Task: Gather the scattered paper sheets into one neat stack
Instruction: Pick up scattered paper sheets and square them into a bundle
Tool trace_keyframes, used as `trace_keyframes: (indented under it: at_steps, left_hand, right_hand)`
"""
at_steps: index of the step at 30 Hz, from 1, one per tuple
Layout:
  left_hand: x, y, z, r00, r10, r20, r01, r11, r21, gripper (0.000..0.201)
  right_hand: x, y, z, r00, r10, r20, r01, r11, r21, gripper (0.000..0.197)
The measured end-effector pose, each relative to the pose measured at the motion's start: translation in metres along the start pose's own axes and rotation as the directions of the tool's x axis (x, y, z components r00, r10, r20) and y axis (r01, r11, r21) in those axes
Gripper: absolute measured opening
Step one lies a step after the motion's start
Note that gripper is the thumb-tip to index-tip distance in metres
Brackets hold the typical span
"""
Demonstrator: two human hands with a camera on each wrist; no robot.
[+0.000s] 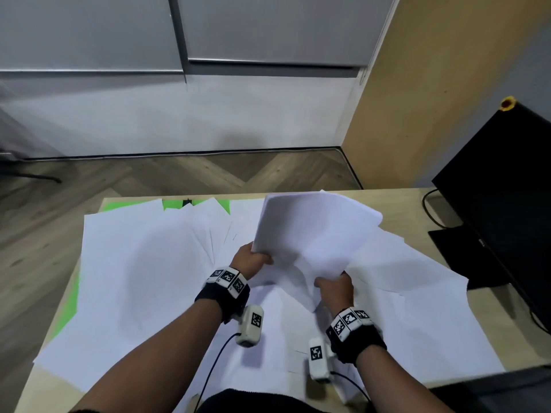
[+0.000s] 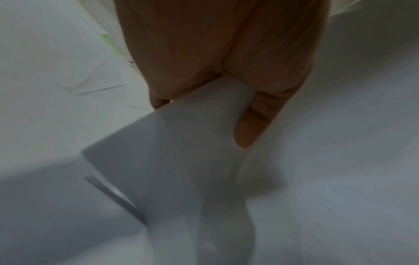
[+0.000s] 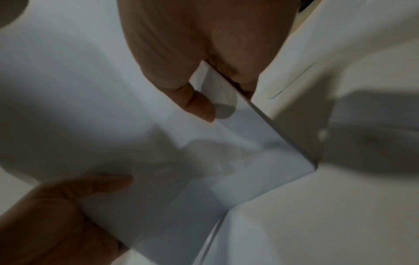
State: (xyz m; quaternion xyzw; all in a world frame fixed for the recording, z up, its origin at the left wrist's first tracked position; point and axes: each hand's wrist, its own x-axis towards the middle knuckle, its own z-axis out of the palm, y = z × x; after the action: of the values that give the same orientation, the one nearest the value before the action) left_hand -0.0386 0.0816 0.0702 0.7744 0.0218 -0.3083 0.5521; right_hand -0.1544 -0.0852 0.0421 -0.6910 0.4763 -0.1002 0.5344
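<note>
A bundle of white paper sheets [image 1: 316,231] is lifted off the table, fanned and bent, above the middle of the desk. My left hand [image 1: 253,260] grips its near-left corner, thumb on top [image 2: 251,125]. My right hand [image 1: 334,286] pinches the bundle's near-right edge [image 3: 226,129], thumb over the sheets [image 3: 199,104]. Many more white sheets [image 1: 143,263] lie spread loosely over the table on both sides and under my arms. In the right wrist view the left hand [image 3: 56,215] shows at the lower left, under the bundle.
The wooden table [image 1: 417,204] has a green mat [image 1: 65,308] showing under the sheets at left and back. A black monitor [image 1: 507,189] with its stand and cable stands at the right edge. Beyond the table lie wooden floor and a grey wall.
</note>
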Motion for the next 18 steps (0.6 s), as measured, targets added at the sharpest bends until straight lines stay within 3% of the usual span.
trace_keyframes:
  at_steps: [3, 6, 13, 15, 18]
  left_hand:
    - [0.006, -0.011, -0.002, 0.998, -0.058, 0.013, 0.059, 0.998, -0.006, 0.043]
    - [0.003, -0.005, -0.004, 1.0, -0.029, 0.011, 0.029, 1.0, -0.01, 0.038]
    - [0.006, -0.017, -0.007, 0.999, -0.031, 0.036, 0.032, 0.999, -0.034, 0.044]
    - [0.004, -0.016, -0.007, 0.999, -0.019, 0.029, 0.02, 0.999, -0.03, 0.04]
    - [0.003, -0.026, -0.007, 0.999, -0.053, 0.008, 0.053, 0.998, 0.015, 0.044]
  right_hand:
    - [0.005, 0.006, 0.0, 0.999, -0.03, 0.021, 0.03, 0.999, -0.03, 0.026]
    - [0.01, 0.008, -0.002, 0.998, -0.066, 0.013, 0.066, 0.997, -0.028, 0.025]
    - [0.013, 0.013, -0.007, 1.0, -0.016, 0.014, 0.017, 0.998, -0.053, 0.013]
    - [0.015, 0.016, -0.007, 1.0, -0.009, 0.006, 0.009, 0.998, -0.062, 0.015]
    - [0.008, 0.017, -0.007, 0.996, -0.011, 0.093, 0.021, 0.995, -0.101, 0.027]
